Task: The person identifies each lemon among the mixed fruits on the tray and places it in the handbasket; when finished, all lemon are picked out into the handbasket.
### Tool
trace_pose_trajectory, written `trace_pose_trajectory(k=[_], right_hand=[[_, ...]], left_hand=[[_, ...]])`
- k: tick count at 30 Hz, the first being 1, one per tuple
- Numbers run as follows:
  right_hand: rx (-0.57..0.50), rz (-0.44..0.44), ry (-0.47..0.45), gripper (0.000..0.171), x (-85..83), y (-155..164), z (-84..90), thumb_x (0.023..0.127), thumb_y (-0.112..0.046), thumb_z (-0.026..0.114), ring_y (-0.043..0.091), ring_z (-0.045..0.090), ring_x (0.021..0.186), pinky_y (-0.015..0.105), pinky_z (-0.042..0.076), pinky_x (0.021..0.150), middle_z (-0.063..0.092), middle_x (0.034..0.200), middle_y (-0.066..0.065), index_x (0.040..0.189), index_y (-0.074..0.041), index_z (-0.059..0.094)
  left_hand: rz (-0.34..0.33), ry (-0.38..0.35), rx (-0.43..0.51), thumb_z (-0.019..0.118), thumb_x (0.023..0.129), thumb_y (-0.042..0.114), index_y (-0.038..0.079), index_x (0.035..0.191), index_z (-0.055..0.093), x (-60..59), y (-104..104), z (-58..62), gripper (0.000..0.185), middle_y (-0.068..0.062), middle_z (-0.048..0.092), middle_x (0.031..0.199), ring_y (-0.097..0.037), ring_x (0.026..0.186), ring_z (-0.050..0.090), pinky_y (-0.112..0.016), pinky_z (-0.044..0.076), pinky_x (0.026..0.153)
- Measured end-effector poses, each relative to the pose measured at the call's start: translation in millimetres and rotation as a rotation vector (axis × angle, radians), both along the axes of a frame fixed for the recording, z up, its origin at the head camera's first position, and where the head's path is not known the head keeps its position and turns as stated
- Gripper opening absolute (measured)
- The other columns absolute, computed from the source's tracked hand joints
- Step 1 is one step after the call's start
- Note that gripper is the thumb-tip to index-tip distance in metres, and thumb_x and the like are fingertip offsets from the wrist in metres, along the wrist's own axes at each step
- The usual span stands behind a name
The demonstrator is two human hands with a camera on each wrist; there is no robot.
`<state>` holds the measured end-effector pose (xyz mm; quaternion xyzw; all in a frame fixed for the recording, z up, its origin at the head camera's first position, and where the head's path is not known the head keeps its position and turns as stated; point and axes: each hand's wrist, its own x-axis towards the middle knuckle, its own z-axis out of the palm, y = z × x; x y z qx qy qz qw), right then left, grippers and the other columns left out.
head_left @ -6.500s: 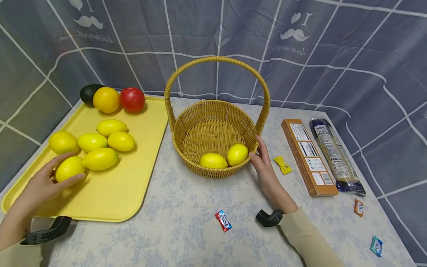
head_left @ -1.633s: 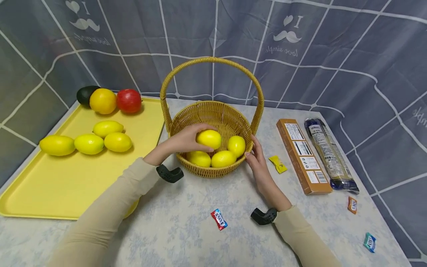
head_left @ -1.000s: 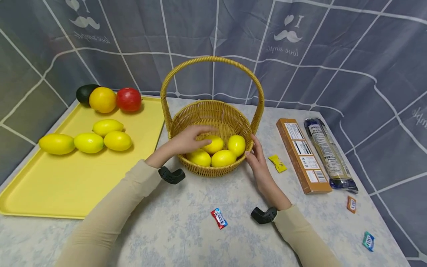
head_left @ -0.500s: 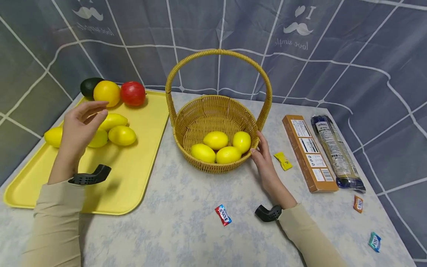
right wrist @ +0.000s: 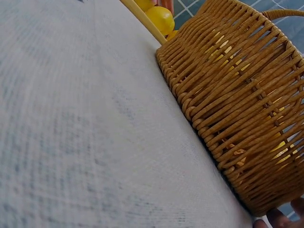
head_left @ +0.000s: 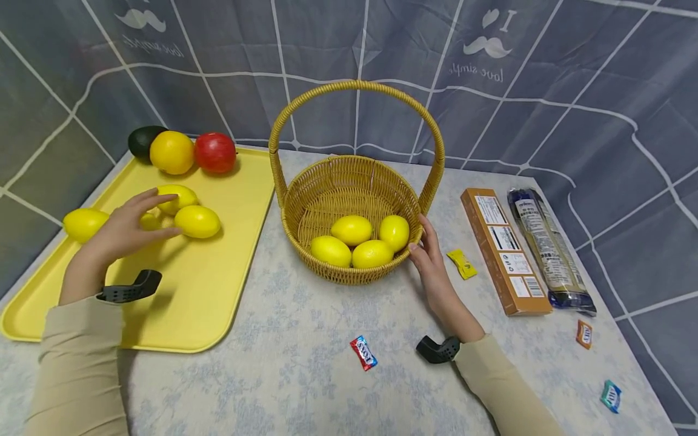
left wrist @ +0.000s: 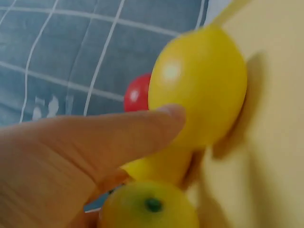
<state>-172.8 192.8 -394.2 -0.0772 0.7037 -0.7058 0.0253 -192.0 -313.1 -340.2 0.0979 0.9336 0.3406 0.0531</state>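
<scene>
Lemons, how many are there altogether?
8. Four lie in the basket. Four are on the yellow tray, and one mostly hidden under the left hand.

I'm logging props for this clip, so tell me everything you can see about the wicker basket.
The wicker basket is round, woven from tan-yellow strands, with a tall arched handle standing upright over it. It sits upright on the pale floral tablecloth, just right of the yellow tray. Four lemons lie in its near half. The right hand rests against its outer wall on the right.
</scene>
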Motion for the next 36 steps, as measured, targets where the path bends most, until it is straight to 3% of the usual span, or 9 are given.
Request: trace_pose_trajectory(k=[13, 16, 17, 19, 23, 25, 29, 34, 36], right_hand=[[0.005, 0.004, 0.007, 0.058, -0.4, 0.6, -1.2, 0.098, -0.019, 0.041, 0.014, 0.015, 0.136, 0.043, 0.019, 0.107, 0.011, 0.152, -0.002, 0.150, -0.025, 0.015], [0.002, 0.008, 0.009, 0.059, -0.3, 0.4, -1.3, 0.098, -0.019, 0.041, 0.015, 0.015, 0.136, 0.043, 0.020, 0.107, 0.011, 0.152, -0.001, 0.151, -0.024, 0.014], [0.003, 0.008, 0.009, 0.059, -0.2, 0.2, -1.2, 0.098, -0.019, 0.041, 0.015, 0.015, 0.136, 0.043, 0.020, 0.107, 0.011, 0.152, -0.001, 0.150, -0.025, 0.014], [0.004, 0.007, 0.011, 0.059, -0.1, 0.0, -1.1, 0.098, -0.019, 0.041, 0.015, 0.015, 0.136, 0.043, 0.020, 0.107, 0.011, 0.152, -0.001, 0.150, -0.025, 0.014], [0.000, 0.006, 0.011, 0.059, -0.6, 0.4, -1.3, 0.098, -0.020, 0.042, 0.016, 0.016, 0.136, 0.043, 0.021, 0.107, 0.011, 0.152, -0.001, 0.150, -0.025, 0.015], [-0.002, 0.009, 0.011, 0.059, -1.1, 1.0, -1.9, 0.098, -0.020, 0.042, 0.016, 0.016, 0.136, 0.042, 0.020, 0.107, 0.011, 0.152, 0.000, 0.151, -0.024, 0.015], [-0.002, 0.006, 0.009, 0.058, -1.6, 1.7, -3.8, 0.099, -0.020, 0.042, 0.018, 0.017, 0.136, 0.042, 0.021, 0.107, 0.012, 0.152, 0.001, 0.150, -0.026, 0.016], [0.014, 0.001, 0.008, 0.059, -0.5, 1.2, -3.3, 0.098, -0.022, 0.043, 0.017, 0.017, 0.136, 0.043, 0.021, 0.107, 0.012, 0.152, 0.001, 0.150, -0.026, 0.016], [0.016, -0.001, 0.013, 0.059, 0.2, 1.2, -2.6, 0.098, -0.021, 0.043, 0.017, 0.017, 0.136, 0.043, 0.021, 0.107, 0.011, 0.153, 0.001, 0.150, -0.026, 0.016]], left_hand=[[0.132, -0.247, 0.037, 0.061, 0.090, 0.040, 0.004, 0.149, 0.016, 14.0, -30.1, -3.1, 0.083, -0.036, 0.011, 0.144, -0.053, 0.125, 0.014, -0.068, 0.019, 0.091], [0.145, -0.247, 0.121, 0.058, 0.092, 0.038, 0.019, 0.151, 0.018, 19.3, -27.8, 6.0, 0.074, -0.021, 0.006, 0.151, -0.042, 0.128, 0.013, -0.051, 0.027, 0.097], [0.147, -0.219, 0.173, 0.058, 0.093, 0.034, 0.025, 0.150, 0.022, 21.4, -25.0, 10.7, 0.068, -0.018, 0.016, 0.149, -0.036, 0.125, 0.023, -0.042, 0.033, 0.093], [0.103, -0.136, 0.408, 0.054, 0.097, 0.019, 0.025, 0.148, 0.030, 24.0, -16.1, 21.2, 0.057, -0.013, 0.029, 0.141, -0.025, 0.115, 0.036, -0.027, 0.039, 0.084], [-0.158, 0.035, 0.907, 0.049, 0.092, -0.010, 0.008, 0.140, 0.042, 26.0, 26.5, 48.8, 0.052, -0.012, 0.042, 0.120, -0.018, 0.090, 0.049, -0.019, 0.047, 0.069], [-0.291, 0.066, 1.005, 0.050, 0.089, -0.014, 0.003, 0.138, 0.043, 25.3, 57.9, 61.0, 0.052, -0.016, 0.037, 0.128, -0.023, 0.098, 0.049, -0.022, 0.049, 0.074], [-0.354, 0.045, 0.900, 0.061, 0.084, -0.010, 0.005, 0.136, 0.046, 12.9, 124.5, 68.4, 0.057, -0.016, 0.040, 0.130, -0.027, 0.095, 0.052, -0.026, 0.051, 0.073], [-0.367, -0.110, 0.682, 0.067, 0.087, 0.010, 0.012, 0.142, 0.040, -21.7, 190.9, 48.7, 0.062, -0.004, 0.032, 0.142, -0.027, 0.106, 0.048, -0.033, 0.046, 0.086], [-0.355, -0.174, 0.670, 0.067, 0.088, 0.017, 0.015, 0.143, 0.038, -35.3, 213.1, 39.1, 0.062, -0.003, 0.032, 0.142, -0.027, 0.109, 0.046, -0.038, 0.043, 0.089]])
